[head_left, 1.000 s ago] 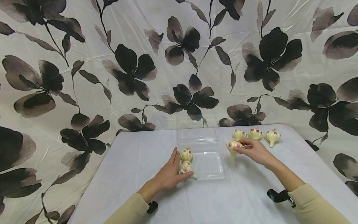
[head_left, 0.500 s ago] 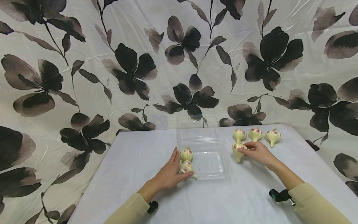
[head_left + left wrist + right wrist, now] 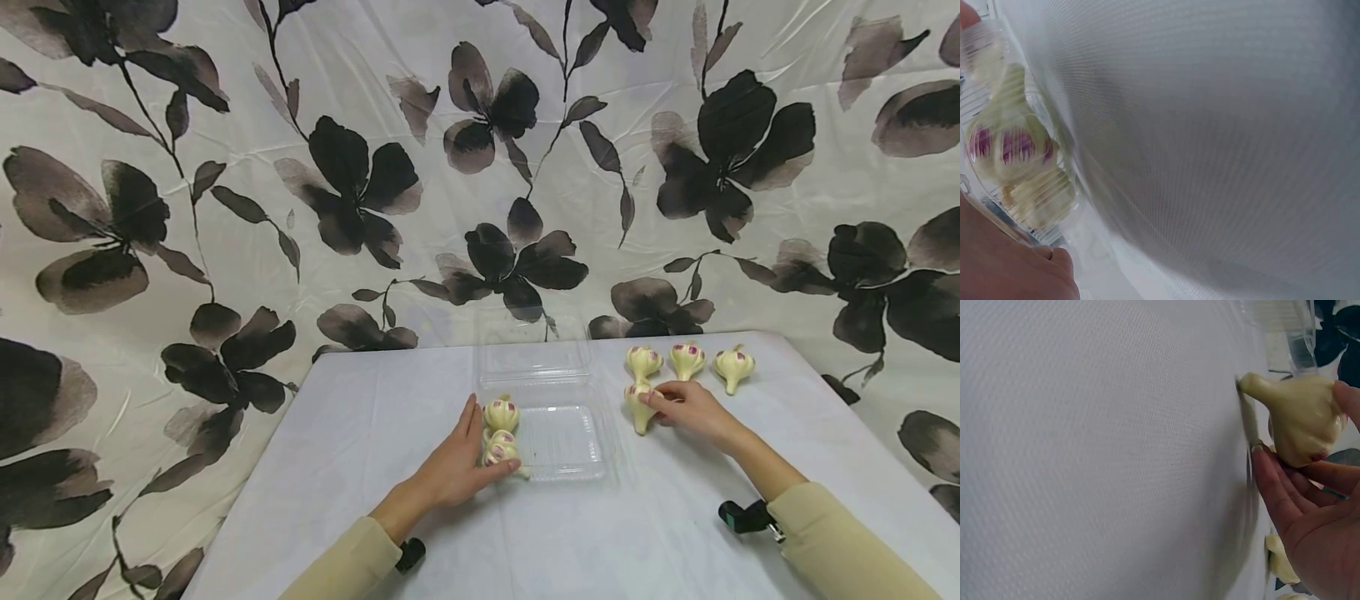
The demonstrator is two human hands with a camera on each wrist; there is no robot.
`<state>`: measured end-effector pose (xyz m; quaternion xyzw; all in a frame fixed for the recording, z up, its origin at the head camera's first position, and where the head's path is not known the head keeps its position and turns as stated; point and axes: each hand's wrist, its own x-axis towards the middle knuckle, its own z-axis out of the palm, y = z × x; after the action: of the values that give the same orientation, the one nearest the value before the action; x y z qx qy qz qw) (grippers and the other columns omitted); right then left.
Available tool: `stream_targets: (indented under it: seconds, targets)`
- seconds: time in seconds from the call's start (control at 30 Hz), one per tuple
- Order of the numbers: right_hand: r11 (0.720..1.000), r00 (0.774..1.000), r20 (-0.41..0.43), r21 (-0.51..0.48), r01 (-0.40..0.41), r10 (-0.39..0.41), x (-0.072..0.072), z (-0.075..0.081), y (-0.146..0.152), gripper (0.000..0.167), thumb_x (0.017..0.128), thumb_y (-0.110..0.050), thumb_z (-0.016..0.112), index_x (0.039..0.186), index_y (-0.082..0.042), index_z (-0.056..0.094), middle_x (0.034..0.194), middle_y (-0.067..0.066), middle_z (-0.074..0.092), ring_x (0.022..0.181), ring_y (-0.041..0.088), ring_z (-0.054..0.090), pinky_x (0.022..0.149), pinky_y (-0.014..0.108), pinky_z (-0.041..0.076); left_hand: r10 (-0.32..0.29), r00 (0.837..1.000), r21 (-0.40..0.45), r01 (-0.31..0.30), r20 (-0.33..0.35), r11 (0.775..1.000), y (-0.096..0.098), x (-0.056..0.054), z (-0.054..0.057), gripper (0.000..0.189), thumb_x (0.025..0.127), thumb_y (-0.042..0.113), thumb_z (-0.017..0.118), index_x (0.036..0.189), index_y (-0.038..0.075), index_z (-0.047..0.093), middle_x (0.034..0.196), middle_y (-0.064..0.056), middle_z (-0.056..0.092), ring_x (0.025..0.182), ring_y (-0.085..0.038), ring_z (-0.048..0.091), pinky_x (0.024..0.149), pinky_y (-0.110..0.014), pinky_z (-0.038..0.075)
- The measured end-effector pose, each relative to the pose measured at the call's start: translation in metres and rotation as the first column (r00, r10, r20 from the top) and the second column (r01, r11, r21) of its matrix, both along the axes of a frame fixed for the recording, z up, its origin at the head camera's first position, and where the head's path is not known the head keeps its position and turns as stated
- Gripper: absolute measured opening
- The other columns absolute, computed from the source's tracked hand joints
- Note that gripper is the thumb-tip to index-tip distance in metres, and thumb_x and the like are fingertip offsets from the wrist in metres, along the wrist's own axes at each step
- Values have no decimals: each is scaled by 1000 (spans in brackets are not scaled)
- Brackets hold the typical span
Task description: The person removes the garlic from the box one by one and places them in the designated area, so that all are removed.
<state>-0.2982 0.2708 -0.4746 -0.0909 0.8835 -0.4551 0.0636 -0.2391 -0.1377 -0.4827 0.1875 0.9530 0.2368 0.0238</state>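
Note:
My right hand [image 3: 692, 410] pinches a garlic bulb [image 3: 638, 407] between thumb and fingers, right of a clear plastic clamshell container [image 3: 566, 454]. In the right wrist view the bulb's neck points away from the palm, close to the tabletop; whether it touches is unclear. My left hand [image 3: 450, 462] rests against the container's left side with straight fingers, the thumb across its front corner. Two garlic bulbs sit in the container's left part, a rear bulb [image 3: 500, 414] and a front bulb [image 3: 499, 448]. Through the clear wall, the left wrist view shows a purple-marked bulb [image 3: 1013, 137].
Three more garlic bulbs stand at the back right: a left one [image 3: 643, 362], a middle one [image 3: 686, 360] and a right one [image 3: 733, 368]. The container's open lid [image 3: 532, 354] lies toward the back. A white cloth [image 3: 360, 417] covers the table, before a floral backdrop [image 3: 420, 208].
With the garlic bulb in its fingers, my right hand has shifted slightly right and toward me, then nearly stopped. My left hand and the container have stayed in place.

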Motion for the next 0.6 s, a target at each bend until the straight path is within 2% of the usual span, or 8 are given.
stream_targets:
  seconds: [0.17,0.27,0.6]
  targets:
    - [1000,1000,29,-12,0,0,0,-2,1,57,106,-40,57,133,10,59,110,17,71,92,20,68,74,32,59,-3,1000,0,3,1,1000,0,0,0,119,90,79,53,161,-8,11,171,-20,-2,152,-37,24,118,-49,35]
    - [1000,1000,16,2,-3,3,2,-2,1,56,107,-39,54,132,10,60,111,17,70,93,21,67,72,33,58,-5,1000,1,5,-1,1000,0,0,1,119,89,79,52,160,-8,12,171,-20,-1,152,-37,25,117,-49,35]
    - [1000,1000,27,27,3,-3,2,-3,1,56,108,-40,53,132,10,60,108,15,69,83,19,63,69,32,54,-6,1000,-12,6,0,1000,0,1,2,121,89,81,51,160,-8,10,171,-20,-3,152,-36,25,118,-48,35]
